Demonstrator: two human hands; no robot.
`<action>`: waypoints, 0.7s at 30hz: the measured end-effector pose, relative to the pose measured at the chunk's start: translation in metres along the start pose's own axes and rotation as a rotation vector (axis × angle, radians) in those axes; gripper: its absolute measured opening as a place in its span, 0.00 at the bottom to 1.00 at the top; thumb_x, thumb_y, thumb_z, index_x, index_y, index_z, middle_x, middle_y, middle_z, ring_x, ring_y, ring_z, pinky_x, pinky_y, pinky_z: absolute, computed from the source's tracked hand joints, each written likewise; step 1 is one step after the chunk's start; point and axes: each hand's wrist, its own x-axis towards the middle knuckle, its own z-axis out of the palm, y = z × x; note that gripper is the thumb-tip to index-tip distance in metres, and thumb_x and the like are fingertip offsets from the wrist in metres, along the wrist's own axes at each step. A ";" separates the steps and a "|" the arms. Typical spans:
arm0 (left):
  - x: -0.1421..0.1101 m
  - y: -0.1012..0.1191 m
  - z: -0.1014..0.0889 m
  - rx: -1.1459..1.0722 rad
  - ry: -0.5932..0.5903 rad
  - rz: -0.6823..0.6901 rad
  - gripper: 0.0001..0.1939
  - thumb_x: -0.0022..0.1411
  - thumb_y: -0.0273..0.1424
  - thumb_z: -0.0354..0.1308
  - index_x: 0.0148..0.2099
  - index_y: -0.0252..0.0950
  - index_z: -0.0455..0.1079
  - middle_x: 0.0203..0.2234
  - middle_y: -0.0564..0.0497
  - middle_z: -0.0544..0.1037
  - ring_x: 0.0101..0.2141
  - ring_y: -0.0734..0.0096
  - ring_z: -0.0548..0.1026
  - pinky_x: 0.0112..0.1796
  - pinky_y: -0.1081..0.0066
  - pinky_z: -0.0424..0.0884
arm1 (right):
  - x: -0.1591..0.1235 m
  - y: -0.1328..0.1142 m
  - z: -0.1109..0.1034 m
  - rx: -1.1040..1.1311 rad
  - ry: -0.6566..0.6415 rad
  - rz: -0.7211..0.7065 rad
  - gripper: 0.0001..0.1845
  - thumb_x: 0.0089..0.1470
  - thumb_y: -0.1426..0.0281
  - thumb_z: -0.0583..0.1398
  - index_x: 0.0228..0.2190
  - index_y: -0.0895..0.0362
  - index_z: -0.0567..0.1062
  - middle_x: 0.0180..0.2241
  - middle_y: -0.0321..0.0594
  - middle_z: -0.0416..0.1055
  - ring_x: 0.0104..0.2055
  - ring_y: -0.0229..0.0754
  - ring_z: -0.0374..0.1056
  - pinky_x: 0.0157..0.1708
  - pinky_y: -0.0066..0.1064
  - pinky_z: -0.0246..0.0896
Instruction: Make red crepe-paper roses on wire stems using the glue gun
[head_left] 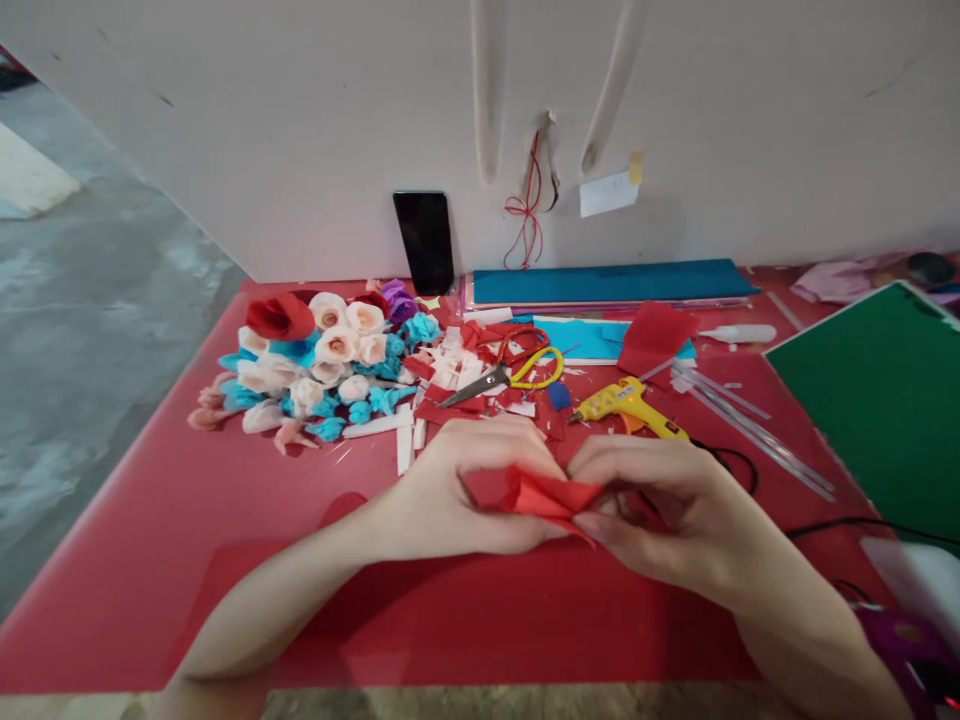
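Note:
Between both hands, above the red table, is a folded piece of red crepe paper. My left hand curls around its left part, with thumb below and fingers above. The fingers and thumb of my right hand pinch its right end. Just beyond the hands lie scissors with yellow and red handles, slightly apart on paper scraps. A yellow glue gun rests behind my right hand. Another red crepe paper piece lies farther back.
Several paper flowers are heaped at the back left. A phone leans on the wall. Glue sticks, a small white bottle and a green board lie at the right. Blue paper runs along the wall.

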 end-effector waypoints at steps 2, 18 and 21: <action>0.001 0.001 -0.001 0.055 -0.038 0.045 0.08 0.49 0.20 0.64 0.34 0.31 0.72 0.25 0.48 0.75 0.29 0.71 0.72 0.39 0.64 0.70 | -0.003 0.000 0.001 -0.053 0.002 0.026 0.02 0.51 0.75 0.59 0.28 0.58 0.73 0.23 0.34 0.65 0.20 0.28 0.54 0.18 0.20 0.51; 0.002 0.008 -0.006 0.348 -0.057 0.192 0.06 0.52 0.23 0.64 0.35 0.33 0.74 0.26 0.48 0.80 0.30 0.68 0.75 0.40 0.65 0.72 | -0.013 -0.005 -0.001 -0.352 0.134 -0.143 0.07 0.50 0.78 0.58 0.31 0.55 0.72 0.31 0.32 0.74 0.31 0.29 0.68 0.30 0.17 0.60; 0.000 0.006 -0.008 0.296 -0.064 0.183 0.08 0.53 0.23 0.63 0.38 0.35 0.74 0.28 0.48 0.80 0.31 0.68 0.76 0.40 0.65 0.71 | -0.012 -0.006 -0.002 -0.327 0.134 -0.143 0.06 0.52 0.78 0.57 0.30 0.56 0.73 0.31 0.34 0.74 0.29 0.31 0.68 0.29 0.19 0.60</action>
